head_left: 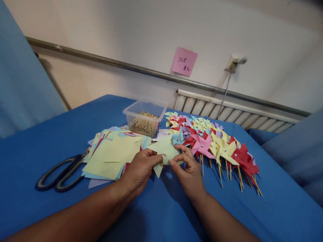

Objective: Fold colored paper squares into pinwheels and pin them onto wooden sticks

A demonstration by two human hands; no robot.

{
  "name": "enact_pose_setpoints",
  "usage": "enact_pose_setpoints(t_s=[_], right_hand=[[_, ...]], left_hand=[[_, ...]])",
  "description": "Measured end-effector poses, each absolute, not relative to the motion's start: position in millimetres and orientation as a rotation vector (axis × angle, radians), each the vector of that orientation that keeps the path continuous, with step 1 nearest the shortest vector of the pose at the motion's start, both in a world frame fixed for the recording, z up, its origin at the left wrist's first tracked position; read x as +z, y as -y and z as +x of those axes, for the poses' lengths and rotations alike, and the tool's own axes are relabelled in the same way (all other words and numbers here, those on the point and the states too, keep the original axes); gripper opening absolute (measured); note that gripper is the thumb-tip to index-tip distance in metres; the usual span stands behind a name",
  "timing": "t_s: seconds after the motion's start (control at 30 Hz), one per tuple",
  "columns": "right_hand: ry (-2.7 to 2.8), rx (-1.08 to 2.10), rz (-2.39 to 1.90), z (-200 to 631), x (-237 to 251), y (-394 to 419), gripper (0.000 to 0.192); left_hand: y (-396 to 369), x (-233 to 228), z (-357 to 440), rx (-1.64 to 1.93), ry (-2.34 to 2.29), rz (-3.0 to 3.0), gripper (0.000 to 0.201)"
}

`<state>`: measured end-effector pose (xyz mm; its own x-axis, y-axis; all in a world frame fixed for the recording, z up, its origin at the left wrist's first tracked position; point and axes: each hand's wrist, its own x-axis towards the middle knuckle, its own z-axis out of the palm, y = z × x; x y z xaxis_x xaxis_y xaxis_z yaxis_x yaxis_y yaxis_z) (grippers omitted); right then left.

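On the blue table [37,148], from the left, I see black scissors [59,173] touching a stack of coloured paper squares [112,154]. Just right of the stack, my left hand [140,169] and right hand [188,169] both pinch a pale green folded paper [164,149] above the cloth. Finished pinwheels [217,144] lie beyond, beside a clear tub of sticks [143,117].

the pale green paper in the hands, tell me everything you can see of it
The pale green paper is a thin cut sheet, partly folded into points, one tip hanging down between the hands. The left hand pinches its left edge and the right hand its right edge, holding it just above the blue cloth, in front of the finished pinwheels.
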<state>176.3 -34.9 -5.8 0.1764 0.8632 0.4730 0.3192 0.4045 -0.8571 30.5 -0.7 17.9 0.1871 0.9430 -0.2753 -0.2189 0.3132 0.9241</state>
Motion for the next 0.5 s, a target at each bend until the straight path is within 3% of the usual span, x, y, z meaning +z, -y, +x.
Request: enact_pose_setpoints(t_s=[0.5], right_hand=[[1.383, 0.577, -1.193, 174.0, -6.5, 34.9, 0.009]], left_hand=[[2.6, 17.6, 31.1, 0.970, -1.053, 0.900, 0.021]])
